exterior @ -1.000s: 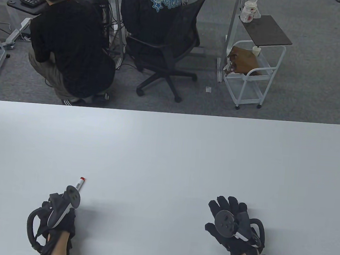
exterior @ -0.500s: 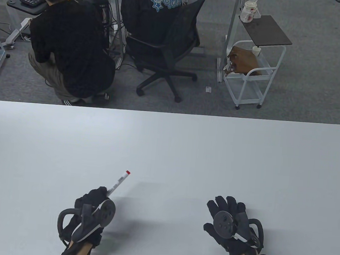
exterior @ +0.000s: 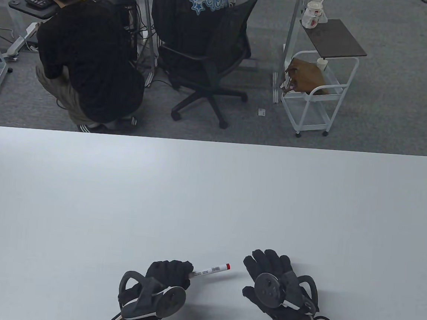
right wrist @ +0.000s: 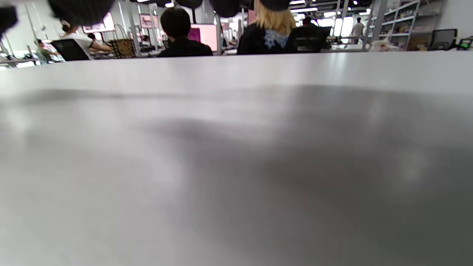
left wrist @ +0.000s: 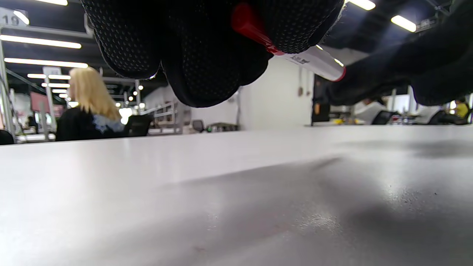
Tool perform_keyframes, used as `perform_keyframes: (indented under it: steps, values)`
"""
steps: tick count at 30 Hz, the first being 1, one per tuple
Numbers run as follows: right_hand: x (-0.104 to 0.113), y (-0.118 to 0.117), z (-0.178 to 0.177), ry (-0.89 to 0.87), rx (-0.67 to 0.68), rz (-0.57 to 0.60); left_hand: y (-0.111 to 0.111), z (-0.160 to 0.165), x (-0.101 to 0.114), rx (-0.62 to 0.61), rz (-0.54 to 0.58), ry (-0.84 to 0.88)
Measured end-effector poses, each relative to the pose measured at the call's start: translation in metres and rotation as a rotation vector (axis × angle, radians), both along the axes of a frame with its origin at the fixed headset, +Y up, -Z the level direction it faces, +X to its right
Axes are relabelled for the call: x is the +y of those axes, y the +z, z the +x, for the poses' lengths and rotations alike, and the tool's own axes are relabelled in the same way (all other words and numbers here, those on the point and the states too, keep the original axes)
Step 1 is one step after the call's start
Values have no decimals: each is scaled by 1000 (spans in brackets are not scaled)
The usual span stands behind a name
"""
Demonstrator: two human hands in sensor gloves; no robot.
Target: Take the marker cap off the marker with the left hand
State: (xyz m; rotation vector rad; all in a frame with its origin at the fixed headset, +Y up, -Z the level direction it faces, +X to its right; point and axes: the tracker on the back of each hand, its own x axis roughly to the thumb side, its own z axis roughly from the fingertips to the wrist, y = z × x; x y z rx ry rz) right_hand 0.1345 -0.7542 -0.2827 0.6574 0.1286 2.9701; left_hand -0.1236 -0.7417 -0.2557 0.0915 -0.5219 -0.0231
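Pale grey desk [exterior: 211, 189], office chairs and two seated people beyond its far edge. Near the desk's near edge, left of centre: left hand [exterior: 168, 275] curled round the marker [exterior: 211, 270], gripping its capped end, red marker cap [left wrist: 247, 23] tucked between the fingers [left wrist: 207, 55] in the left wrist view. White barrel raised off the desk, pointing right, red tail end just short of the right hand [exterior: 272, 281]. That grip spread open, fingers splayed, holding nothing, near the near edge just right of centre.
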Motion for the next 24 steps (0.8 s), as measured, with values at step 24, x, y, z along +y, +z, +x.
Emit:
perform_keyframes:
  steps: [24]
  values:
    - [21, 29, -42, -117, 197, 296, 16, 18, 3, -177, 195, 15]
